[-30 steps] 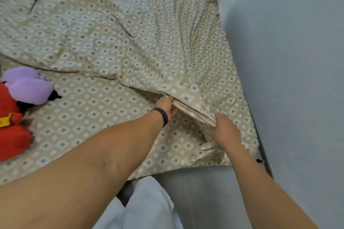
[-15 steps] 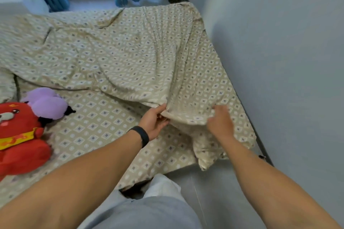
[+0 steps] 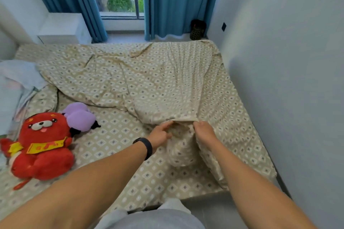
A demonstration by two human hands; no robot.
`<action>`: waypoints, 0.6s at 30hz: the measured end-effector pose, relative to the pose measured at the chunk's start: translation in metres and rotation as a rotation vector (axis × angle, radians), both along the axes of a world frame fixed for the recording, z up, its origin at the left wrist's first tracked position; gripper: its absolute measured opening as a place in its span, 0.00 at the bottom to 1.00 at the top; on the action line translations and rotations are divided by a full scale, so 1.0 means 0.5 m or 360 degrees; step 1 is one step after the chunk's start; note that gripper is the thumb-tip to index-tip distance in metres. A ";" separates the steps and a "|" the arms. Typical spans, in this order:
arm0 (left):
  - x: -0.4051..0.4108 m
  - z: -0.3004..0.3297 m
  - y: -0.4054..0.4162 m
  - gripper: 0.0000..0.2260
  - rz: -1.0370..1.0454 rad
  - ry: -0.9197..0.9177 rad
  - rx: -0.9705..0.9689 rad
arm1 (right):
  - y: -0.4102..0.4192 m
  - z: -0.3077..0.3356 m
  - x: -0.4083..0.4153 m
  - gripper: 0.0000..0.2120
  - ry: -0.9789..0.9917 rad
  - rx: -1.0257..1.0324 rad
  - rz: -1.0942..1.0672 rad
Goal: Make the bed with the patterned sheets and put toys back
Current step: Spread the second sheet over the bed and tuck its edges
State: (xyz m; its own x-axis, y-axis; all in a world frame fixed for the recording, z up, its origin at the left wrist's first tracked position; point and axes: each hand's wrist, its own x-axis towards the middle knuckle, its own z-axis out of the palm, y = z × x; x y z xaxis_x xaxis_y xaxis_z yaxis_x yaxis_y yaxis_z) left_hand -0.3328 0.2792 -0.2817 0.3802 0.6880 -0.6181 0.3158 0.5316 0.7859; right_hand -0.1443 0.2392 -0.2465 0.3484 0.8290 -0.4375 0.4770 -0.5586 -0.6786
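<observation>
A beige diamond-patterned duvet (image 3: 141,83) lies rumpled across the far half of the bed, over a fitted sheet (image 3: 119,147) of the same pattern. My left hand (image 3: 161,133) and my right hand (image 3: 203,131) both pinch the duvet's near hem, close together, lifting it a little off the mattress. A fold of the duvet hangs between my wrists. A red plush toy (image 3: 41,145) with a yellow sash sits at the left. Behind it, touching it, lies a purple plush toy (image 3: 80,117).
A grey wall (image 3: 288,80) runs along the bed's right side. Blue curtains (image 3: 173,2) and a window are beyond the bed, with a white cabinet (image 3: 63,28) at the far left and a dark bin (image 3: 197,29) in the corner. Pale bedding (image 3: 13,87) lies at the left edge.
My hands have come closer together on the duvet's hem and raised it. My head has tilted up, so the window, curtains and whole bed come into view.
</observation>
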 end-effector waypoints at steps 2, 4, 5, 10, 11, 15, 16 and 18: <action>0.021 -0.013 -0.009 0.34 -0.0059 0.0082 -0.0048 | 0.010 0.022 0.004 0.17 -0.0193 -0.0024 0.0268; 0.052 -0.029 -0.011 0.37 -0.0072 0.0107 -0.0121 | 0.014 0.034 0.011 0.19 -0.0264 -0.0002 0.0442; 0.064 -0.041 -0.013 0.38 -0.0047 0.0126 -0.0151 | 0.014 0.041 0.011 0.19 -0.0239 0.0036 0.0469; 0.169 -0.100 -0.035 0.43 0.0271 0.0086 -0.0789 | 0.012 0.081 0.055 0.17 -0.0008 0.0162 0.0378; 0.192 -0.119 -0.037 0.40 0.0277 0.0035 -0.0855 | 0.010 0.084 0.066 0.18 0.0052 0.0173 0.0351; 0.255 -0.169 -0.045 0.44 0.0267 0.0014 -0.0975 | 0.000 0.090 0.104 0.23 0.0111 0.0178 0.0306; 0.266 -0.167 -0.050 0.43 0.0317 -0.0017 -0.1014 | -0.004 0.088 0.117 0.25 0.0089 0.0175 0.0313; 0.276 -0.147 -0.060 0.23 0.0422 -0.0180 -0.0962 | -0.014 0.086 0.135 0.26 0.0070 0.0170 0.0321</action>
